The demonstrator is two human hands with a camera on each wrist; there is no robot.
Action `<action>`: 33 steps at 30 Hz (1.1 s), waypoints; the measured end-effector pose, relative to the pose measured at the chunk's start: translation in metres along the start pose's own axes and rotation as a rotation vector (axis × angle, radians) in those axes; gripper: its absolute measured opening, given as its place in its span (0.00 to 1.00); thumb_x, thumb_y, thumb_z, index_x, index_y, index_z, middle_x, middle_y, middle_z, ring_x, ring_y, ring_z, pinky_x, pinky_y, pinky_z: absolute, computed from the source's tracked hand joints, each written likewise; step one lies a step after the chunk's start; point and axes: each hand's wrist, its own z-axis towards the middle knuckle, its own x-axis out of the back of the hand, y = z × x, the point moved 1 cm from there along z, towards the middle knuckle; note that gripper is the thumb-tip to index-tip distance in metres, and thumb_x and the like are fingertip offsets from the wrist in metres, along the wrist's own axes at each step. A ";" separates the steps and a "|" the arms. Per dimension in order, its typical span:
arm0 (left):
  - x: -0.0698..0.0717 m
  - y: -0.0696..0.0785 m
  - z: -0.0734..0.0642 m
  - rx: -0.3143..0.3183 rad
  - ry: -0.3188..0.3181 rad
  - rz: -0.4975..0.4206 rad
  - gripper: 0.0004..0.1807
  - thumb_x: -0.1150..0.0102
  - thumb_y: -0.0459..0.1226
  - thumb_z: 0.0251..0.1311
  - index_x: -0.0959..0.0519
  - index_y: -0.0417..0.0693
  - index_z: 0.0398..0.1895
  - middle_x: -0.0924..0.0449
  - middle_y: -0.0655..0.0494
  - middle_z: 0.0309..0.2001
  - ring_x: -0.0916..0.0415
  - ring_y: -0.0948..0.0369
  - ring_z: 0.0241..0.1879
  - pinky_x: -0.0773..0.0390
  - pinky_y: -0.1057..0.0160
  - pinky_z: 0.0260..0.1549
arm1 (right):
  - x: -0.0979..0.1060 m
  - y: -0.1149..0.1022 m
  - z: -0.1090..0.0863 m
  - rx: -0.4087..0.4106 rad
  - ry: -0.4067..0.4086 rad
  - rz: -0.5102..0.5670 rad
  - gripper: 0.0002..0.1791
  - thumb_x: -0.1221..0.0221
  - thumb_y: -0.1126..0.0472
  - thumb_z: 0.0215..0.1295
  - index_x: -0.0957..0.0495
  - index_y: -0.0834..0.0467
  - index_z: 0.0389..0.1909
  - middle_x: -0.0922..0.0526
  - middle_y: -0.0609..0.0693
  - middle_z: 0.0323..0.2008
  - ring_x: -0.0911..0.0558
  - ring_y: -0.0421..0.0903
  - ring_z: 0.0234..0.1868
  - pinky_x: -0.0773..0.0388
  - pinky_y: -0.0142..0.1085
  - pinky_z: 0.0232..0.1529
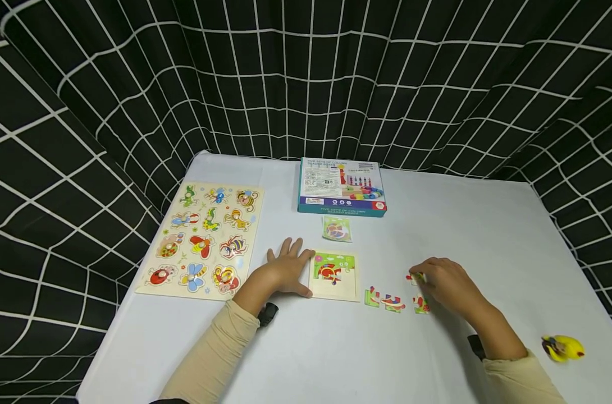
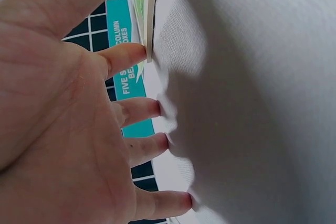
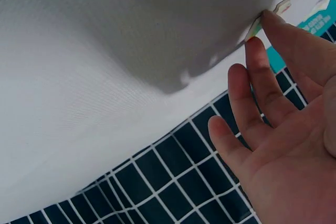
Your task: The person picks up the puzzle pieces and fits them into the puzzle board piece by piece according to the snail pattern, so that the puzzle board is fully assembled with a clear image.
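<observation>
My left hand (image 1: pixel 288 270) rests with spread fingers at the left edge of a small wooden puzzle board (image 1: pixel 346 289); its thumb and index finger touch that edge. Part of a red, round picture sits in the board against a green background. In the right wrist view, my right hand (image 3: pixel 286 98) pinches a puzzle piece (image 3: pixel 255 28) between thumb and index finger, close to the table. Most of this piece is hidden by the hand in the head view. Several loose puzzle pieces (image 1: pixel 392 303) lie between the board and my right hand, including a red and green piece (image 1: pixel 420 304).
A large wooden insect puzzle (image 1: pixel 197 221) lies at the left. Behind the small board are a picture card (image 1: pixel 337 229) and a flat box (image 1: pixel 342 188). A yellow toy duck (image 1: pixel 563 348) is at the right on the white table (image 1: pixel 366 359). Black gridded cloth (image 1: pixel 306 84) surrounds the table.
</observation>
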 end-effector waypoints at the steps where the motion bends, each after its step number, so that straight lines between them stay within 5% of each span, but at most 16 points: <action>1: 0.000 0.000 0.000 0.000 0.002 0.000 0.52 0.25 0.54 0.44 0.42 0.55 0.73 0.59 0.42 0.77 0.68 0.42 0.76 0.56 0.26 0.63 | 0.000 -0.001 0.001 0.001 0.002 -0.001 0.20 0.29 0.74 0.45 0.15 0.60 0.42 0.15 0.55 0.41 0.18 0.58 0.46 0.25 0.56 0.51; 10: 0.002 -0.001 -0.002 -0.002 0.003 0.000 0.52 0.26 0.54 0.45 0.42 0.55 0.73 0.60 0.43 0.77 0.68 0.42 0.76 0.56 0.26 0.63 | -0.005 -0.036 0.027 0.008 -0.006 0.017 0.19 0.27 0.70 0.45 0.15 0.59 0.41 0.14 0.53 0.40 0.18 0.56 0.47 0.28 0.56 0.56; 19: 0.001 0.000 -0.002 -0.004 0.006 -0.004 0.53 0.26 0.54 0.44 0.42 0.56 0.73 0.60 0.43 0.77 0.68 0.42 0.76 0.56 0.27 0.64 | -0.017 -0.082 0.055 0.166 -0.005 0.021 0.17 0.26 0.63 0.47 0.14 0.57 0.41 0.14 0.50 0.40 0.18 0.52 0.48 0.27 0.51 0.56; 33: 0.003 0.001 -0.003 -0.004 -0.004 -0.004 0.52 0.26 0.54 0.45 0.42 0.56 0.73 0.60 0.43 0.78 0.68 0.42 0.76 0.56 0.26 0.63 | -0.030 -0.099 0.064 0.238 0.016 0.028 0.12 0.28 0.61 0.52 0.13 0.52 0.39 0.15 0.48 0.38 0.20 0.49 0.46 0.27 0.49 0.56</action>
